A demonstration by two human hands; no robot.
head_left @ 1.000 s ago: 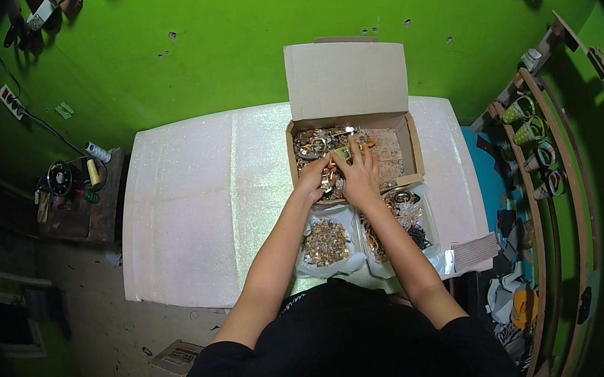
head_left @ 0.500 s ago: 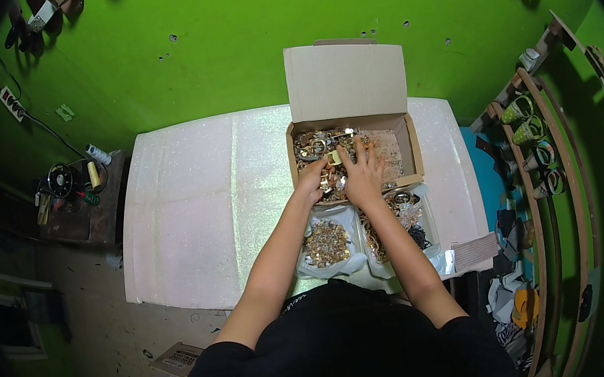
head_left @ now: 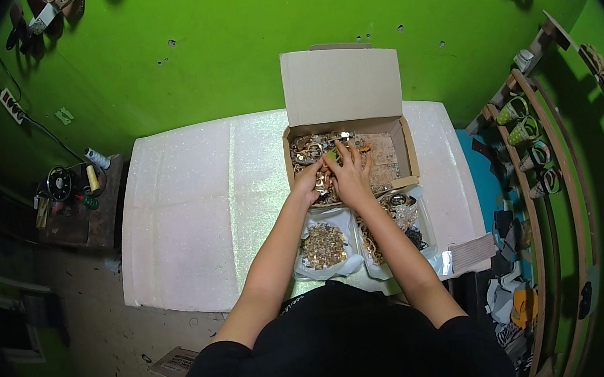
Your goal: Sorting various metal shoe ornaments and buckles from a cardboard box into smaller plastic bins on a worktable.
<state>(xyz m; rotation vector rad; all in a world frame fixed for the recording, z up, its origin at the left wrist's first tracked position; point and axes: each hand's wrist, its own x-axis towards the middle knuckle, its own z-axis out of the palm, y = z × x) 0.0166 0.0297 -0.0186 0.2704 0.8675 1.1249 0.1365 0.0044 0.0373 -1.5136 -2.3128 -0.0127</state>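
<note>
An open cardboard box with its lid flap up stands on the white table, holding a heap of small gold and silver metal pieces. Both hands are inside the box. My left hand grips some of the metal pieces at the box's near left. My right hand lies over the heap with fingers spread, and a small gold piece sits at its fingertips. Whether that hand grips it is too small to tell.
Two clear plastic bags lie in front of the box: one with gold pieces, one with mixed metal parts. A dark side shelf at left carries thread spools and tools. Curved racks with sandals stand at right. Green wall behind.
Both hands stay in the box; the fingers have shifted slightly among the metal pieces, and the right hand's fingers have spread a little farther into the heap.
</note>
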